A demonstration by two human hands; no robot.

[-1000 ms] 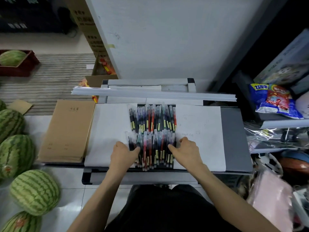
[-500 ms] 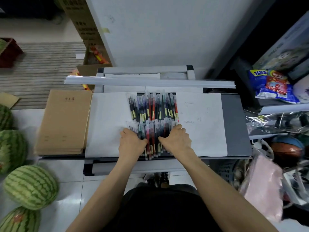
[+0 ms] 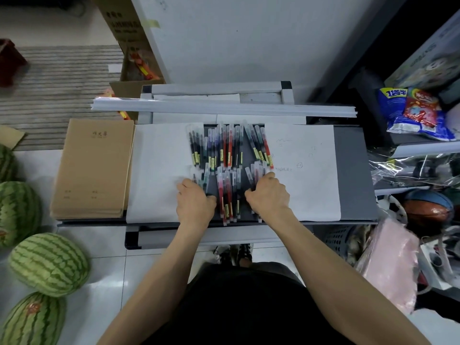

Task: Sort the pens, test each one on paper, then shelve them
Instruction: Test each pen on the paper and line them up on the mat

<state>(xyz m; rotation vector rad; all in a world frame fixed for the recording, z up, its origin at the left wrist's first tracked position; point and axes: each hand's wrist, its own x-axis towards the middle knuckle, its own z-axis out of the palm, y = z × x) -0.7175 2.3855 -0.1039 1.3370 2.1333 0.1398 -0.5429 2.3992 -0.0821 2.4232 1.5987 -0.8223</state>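
On the head view, my two hands have pulled apart since half a second ago. They were pressed close together on the near row of clear plastic pens. Now that row is split into three bunches, with dark surface showing between them.

The left hand lies knuckles-up with its fingers curled down over the left bunch. The right hand claws the right bunch the same way. A mostly red bunch lies untouched between them. The far row of pens lies in its earlier spot, between two white paper sheets.

The right sheet carries faint scribbles I cannot read. Each pen has a yellow label too small to read. At left, the stack of brown notebooks has printed characters on its cover, which are not legible either.
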